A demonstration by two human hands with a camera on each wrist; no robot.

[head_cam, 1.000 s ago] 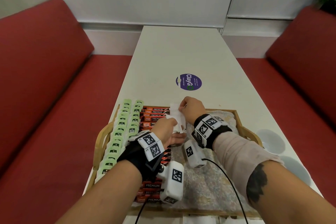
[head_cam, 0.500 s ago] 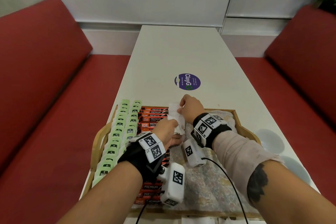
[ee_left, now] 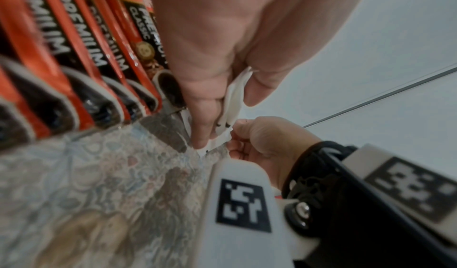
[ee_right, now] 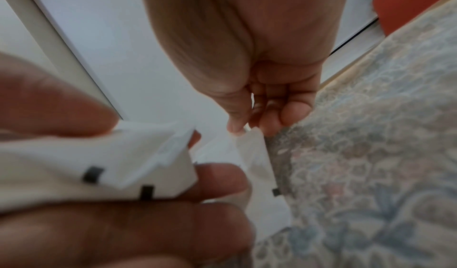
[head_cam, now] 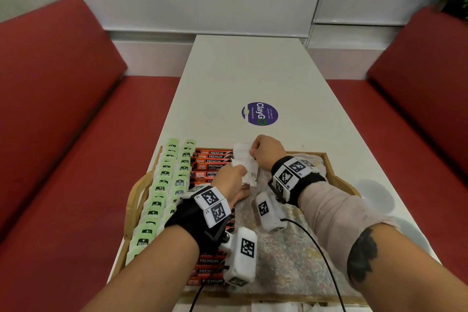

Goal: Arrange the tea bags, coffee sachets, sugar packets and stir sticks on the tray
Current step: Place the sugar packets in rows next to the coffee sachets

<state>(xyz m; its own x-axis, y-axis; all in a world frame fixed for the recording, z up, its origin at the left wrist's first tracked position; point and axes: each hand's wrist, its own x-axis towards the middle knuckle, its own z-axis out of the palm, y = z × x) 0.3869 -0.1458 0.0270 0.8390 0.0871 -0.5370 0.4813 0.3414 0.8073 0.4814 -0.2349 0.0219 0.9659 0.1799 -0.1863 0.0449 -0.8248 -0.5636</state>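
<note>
A wooden tray (head_cam: 134, 200) lined with patterned cloth (head_cam: 286, 256) holds two rows of green tea bags (head_cam: 162, 185) on its left and a column of orange coffee sachets (head_cam: 212, 159) beside them. My left hand (head_cam: 231, 180) grips a small stack of white sugar packets (head_cam: 247, 177) above the cloth, just right of the sachets. My right hand (head_cam: 266, 151) pinches one white sugar packet (head_cam: 240, 153) near the tray's far rim. In the right wrist view, the pinched packet (ee_right: 257, 155) hangs edge-down onto the cloth. The left wrist view shows the stack (ee_left: 232, 100) between my thumb and fingers.
The white table (head_cam: 250, 78) carries a purple round sticker (head_cam: 259, 113) beyond the tray. Red bench seats flank it on both sides. A black cable (head_cam: 316, 251) runs from the right wrist camera over the cloth. White packets lie at the table's near edge (head_cam: 278, 308).
Both hands have stayed at the tray's far middle with the white packets. The right hand has shifted slightly away with its packet.
</note>
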